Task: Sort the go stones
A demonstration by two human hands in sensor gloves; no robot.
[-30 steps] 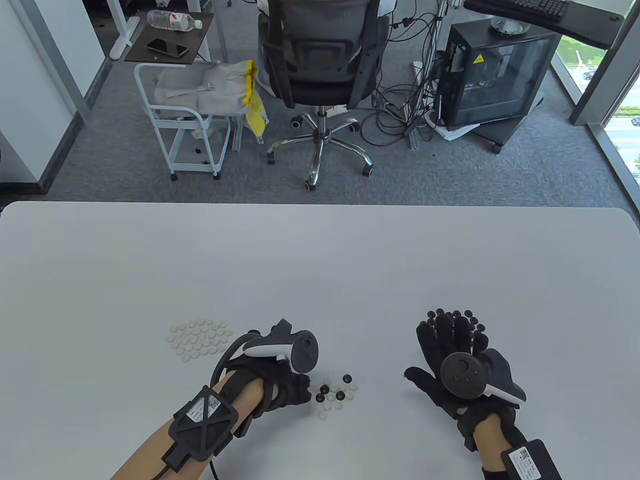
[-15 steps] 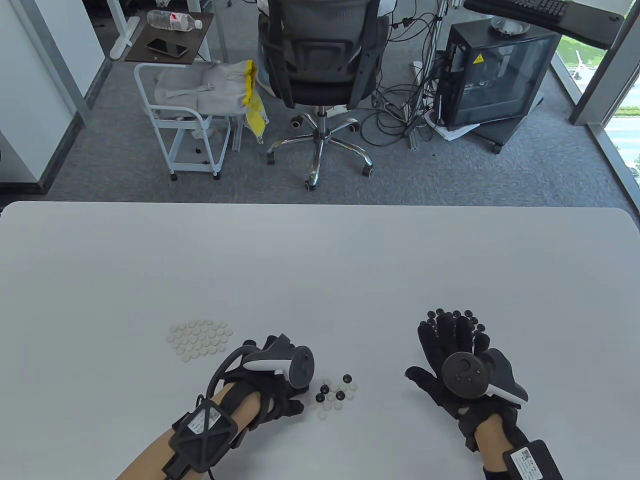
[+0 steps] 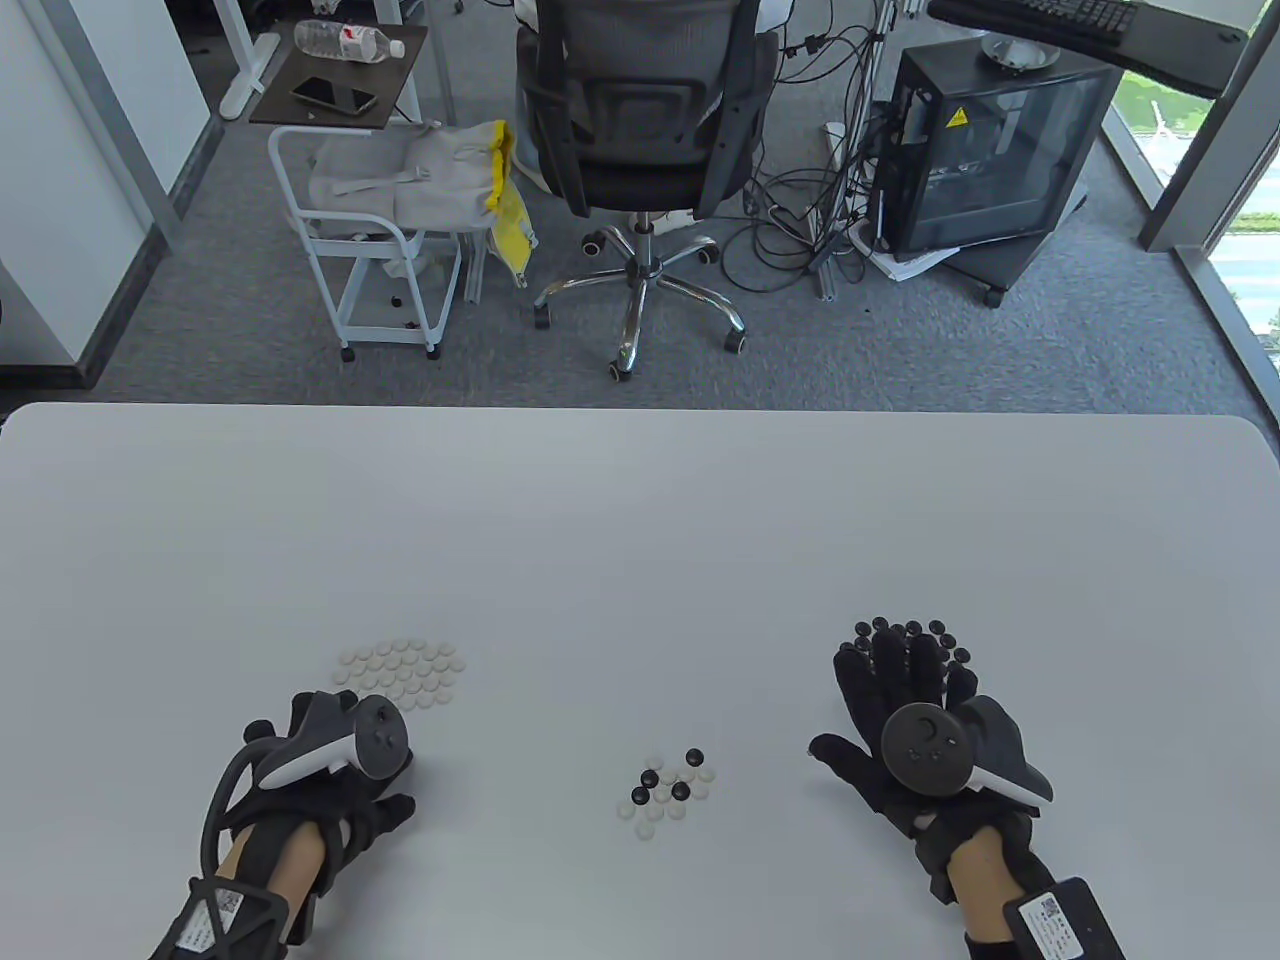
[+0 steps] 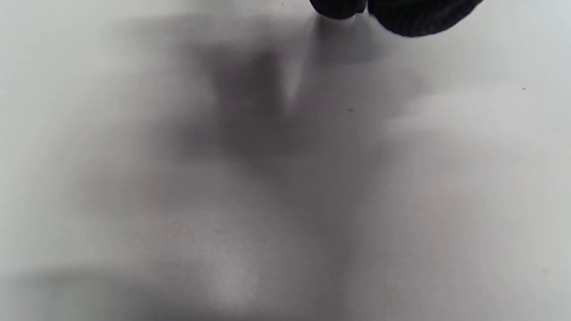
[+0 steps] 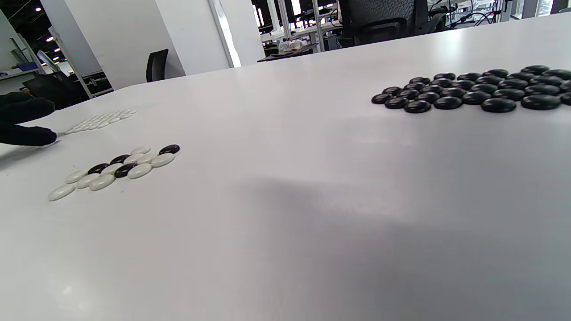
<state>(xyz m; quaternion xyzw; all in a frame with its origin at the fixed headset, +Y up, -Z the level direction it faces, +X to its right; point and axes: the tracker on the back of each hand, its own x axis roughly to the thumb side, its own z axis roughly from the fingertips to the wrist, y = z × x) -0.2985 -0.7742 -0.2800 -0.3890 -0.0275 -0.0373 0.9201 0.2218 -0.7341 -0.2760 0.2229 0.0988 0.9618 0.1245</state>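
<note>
A mixed cluster of black and white Go stones (image 3: 668,790) (image 5: 116,169) lies at the front middle of the table. A sorted patch of white stones (image 3: 400,675) (image 5: 100,119) lies to its left. My left hand (image 3: 385,800) (image 4: 363,9) (image 5: 26,133) sits just in front of that patch, its fingers curled and its fingertips pinched together low over the table. A pale stone edge shows at the tips. My right hand (image 3: 880,690) lies flat with straight fingers spread over the near part of the black stone pile (image 3: 910,630) (image 5: 473,89).
The white table (image 3: 640,520) stretches far beyond the stones. Past its far edge stand an office chair (image 3: 640,130), a small white cart (image 3: 370,250) and a black computer case (image 3: 990,150).
My left hand has left the mixed cluster and swung left and back towards me, ending in front of the white patch. The right hand has stayed put.
</note>
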